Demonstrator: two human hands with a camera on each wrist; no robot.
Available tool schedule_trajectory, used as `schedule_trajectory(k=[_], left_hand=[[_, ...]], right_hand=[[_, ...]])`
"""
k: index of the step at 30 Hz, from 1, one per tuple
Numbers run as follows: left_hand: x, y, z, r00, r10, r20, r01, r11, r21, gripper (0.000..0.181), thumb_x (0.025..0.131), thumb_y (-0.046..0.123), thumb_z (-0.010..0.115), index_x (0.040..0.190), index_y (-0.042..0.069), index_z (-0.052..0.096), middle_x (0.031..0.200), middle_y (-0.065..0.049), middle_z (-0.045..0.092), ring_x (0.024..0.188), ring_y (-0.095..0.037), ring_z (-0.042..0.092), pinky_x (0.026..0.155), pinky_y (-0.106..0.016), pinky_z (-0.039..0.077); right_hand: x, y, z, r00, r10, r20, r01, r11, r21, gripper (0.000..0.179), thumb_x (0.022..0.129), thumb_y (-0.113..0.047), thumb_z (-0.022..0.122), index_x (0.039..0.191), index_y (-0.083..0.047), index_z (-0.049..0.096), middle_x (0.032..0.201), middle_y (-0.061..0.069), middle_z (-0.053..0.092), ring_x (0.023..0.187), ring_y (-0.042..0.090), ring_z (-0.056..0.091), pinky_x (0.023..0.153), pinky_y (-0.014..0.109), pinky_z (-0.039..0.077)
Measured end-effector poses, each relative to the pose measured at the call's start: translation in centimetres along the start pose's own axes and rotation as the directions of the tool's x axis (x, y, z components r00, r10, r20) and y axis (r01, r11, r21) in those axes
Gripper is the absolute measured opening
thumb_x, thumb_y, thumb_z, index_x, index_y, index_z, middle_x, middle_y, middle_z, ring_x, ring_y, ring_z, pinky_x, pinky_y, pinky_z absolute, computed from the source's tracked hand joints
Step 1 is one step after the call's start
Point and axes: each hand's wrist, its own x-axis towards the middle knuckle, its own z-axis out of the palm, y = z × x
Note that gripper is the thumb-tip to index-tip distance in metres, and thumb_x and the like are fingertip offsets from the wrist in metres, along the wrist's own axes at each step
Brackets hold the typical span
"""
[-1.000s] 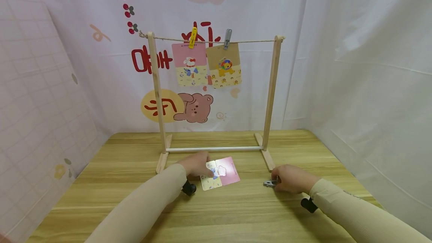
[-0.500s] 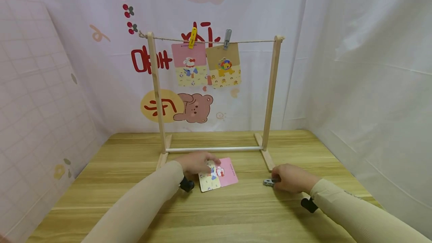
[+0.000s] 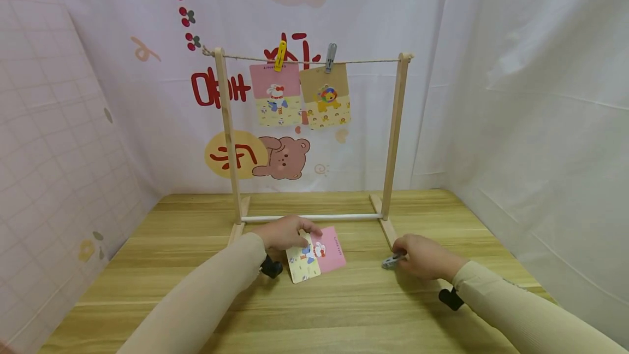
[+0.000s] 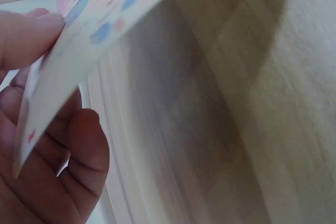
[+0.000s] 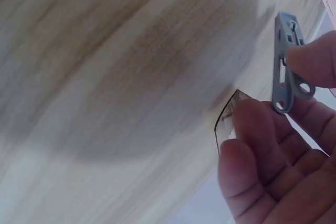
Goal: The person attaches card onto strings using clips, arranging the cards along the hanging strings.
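Note:
My left hand pinches a pink and yellow card with a white rabbit on it. In the left wrist view the thumb lies on the card's printed face and the other fingers are behind it; the card is tilted up off the wood. At the right my right hand grips a grey clothespin. Up close in the right wrist view, the thumb presses one side of the clothespin, with fingers behind it.
A wooden stand rises behind the hands, a twine line across its top. A yellow clothespin holds a rabbit card there; a grey clothespin holds a lion card. A white rod joins the feet.
The left hand's grip on the card has shifted, and the card now tilts up more. In my right hand the clothespin has turned and risen slightly.

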Motion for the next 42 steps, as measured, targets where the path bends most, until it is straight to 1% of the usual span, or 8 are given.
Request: schedule_trajectory(k=[6, 11, 16, 20, 26, 28, 36, 42], left_hand=[[0.0, 0.2, -0.2, 0.999, -0.043, -0.018, 0.043, 0.998, -0.035, 0.04, 0.096, 0.003, 0.068, 0.127, 0.028, 0.075, 0.133, -0.003, 0.066, 0.086, -0.014, 0.069, 0.074, -0.028, 0.058], [0.3, 0.5, -0.4, 0.994, -0.032, -0.102, 0.03, 0.999, -0.021, 0.033, 0.094, 0.015, 0.079, 0.123, 0.03, 0.076, 0.129, 0.003, 0.069, 0.1, -0.014, 0.066, 0.084, -0.029, 0.057], [0.5, 0.7, -0.4, 0.98, 0.006, -0.198, -0.017, 0.999, -0.051, 0.031, 0.092, 0.016, 0.083, 0.122, 0.023, 0.076, 0.123, 0.003, 0.07, 0.113, -0.017, 0.061, 0.092, -0.032, 0.054], [0.6, 1.0, -0.4, 0.965, 0.023, -0.263, -0.048, 0.995, -0.088, 0.03, 0.093, 0.015, 0.082, 0.121, 0.02, 0.075, 0.124, 0.0, 0.069, 0.108, -0.018, 0.062, 0.087, -0.032, 0.055], [0.6, 1.4, -0.4, 0.942, 0.015, -0.336, -0.064, 0.988, -0.137, 0.029, 0.094, 0.016, 0.08, 0.122, 0.021, 0.074, 0.127, -0.004, 0.068, 0.083, -0.017, 0.062, 0.071, -0.029, 0.054], [0.7, 1.5, -0.4, 0.936, 0.013, -0.352, -0.07, 0.986, -0.151, 0.029, 0.095, 0.017, 0.08, 0.122, 0.021, 0.074, 0.127, -0.005, 0.068, 0.079, -0.016, 0.063, 0.069, -0.028, 0.054], [1.1, 2.0, -0.4, 0.921, 0.028, -0.389, -0.117, 0.972, -0.206, 0.029, 0.097, 0.016, 0.077, 0.126, 0.017, 0.073, 0.132, -0.008, 0.069, 0.091, -0.016, 0.072, 0.072, -0.03, 0.06], [1.2, 2.5, -0.5, 0.904, 0.018, -0.426, -0.127, 0.965, -0.228, 0.03, 0.097, 0.018, 0.078, 0.126, 0.02, 0.072, 0.145, -0.003, 0.064, 0.096, -0.017, 0.072, 0.073, -0.031, 0.061]], right_hand=[[0.1, -0.3, -0.2, 1.0, 0.007, -0.024, -0.007, 0.999, 0.038, 0.011, 0.091, -0.008, 0.079, 0.099, -0.011, 0.072, 0.095, -0.006, 0.07, 0.089, 0.012, 0.068, 0.077, 0.031, 0.058], [0.1, -0.3, -0.2, 0.999, 0.022, -0.045, -0.019, 0.997, 0.079, 0.013, 0.092, -0.012, 0.08, 0.102, -0.01, 0.073, 0.096, -0.005, 0.069, 0.091, 0.014, 0.067, 0.077, 0.032, 0.056], [0.2, -0.3, -0.2, 0.995, 0.037, -0.09, -0.028, 0.995, 0.094, 0.014, 0.092, -0.013, 0.08, 0.104, -0.009, 0.073, 0.098, -0.003, 0.07, 0.092, 0.018, 0.067, 0.077, 0.034, 0.055], [0.3, -0.3, -0.3, 0.99, 0.047, -0.132, -0.034, 0.994, 0.099, 0.016, 0.092, -0.012, 0.079, 0.106, -0.008, 0.074, 0.1, 0.0, 0.07, 0.093, 0.019, 0.067, 0.077, 0.034, 0.055], [0.7, -0.1, -0.2, 0.984, 0.104, -0.146, -0.08, 0.984, 0.161, 0.019, 0.095, -0.013, 0.077, 0.113, -0.005, 0.073, 0.106, 0.004, 0.072, 0.081, 0.009, 0.06, 0.068, 0.025, 0.051], [0.8, -0.1, -0.3, 0.981, 0.114, -0.157, -0.084, 0.978, 0.189, 0.021, 0.095, -0.013, 0.077, 0.114, -0.004, 0.072, 0.108, 0.007, 0.072, 0.078, 0.008, 0.058, 0.065, 0.024, 0.049], [1.3, 0.2, -0.7, 0.971, 0.136, -0.198, -0.086, 0.967, 0.239, 0.02, 0.097, -0.011, 0.075, 0.115, -0.006, 0.07, 0.11, 0.008, 0.07, 0.073, 0.006, 0.06, 0.059, 0.024, 0.05], [1.6, -0.2, -1.6, 0.96, 0.134, -0.244, -0.069, 0.964, 0.255, 0.022, 0.096, -0.01, 0.075, 0.117, -0.005, 0.071, 0.103, 0.01, 0.064, 0.071, 0.007, 0.058, 0.057, 0.025, 0.049]])
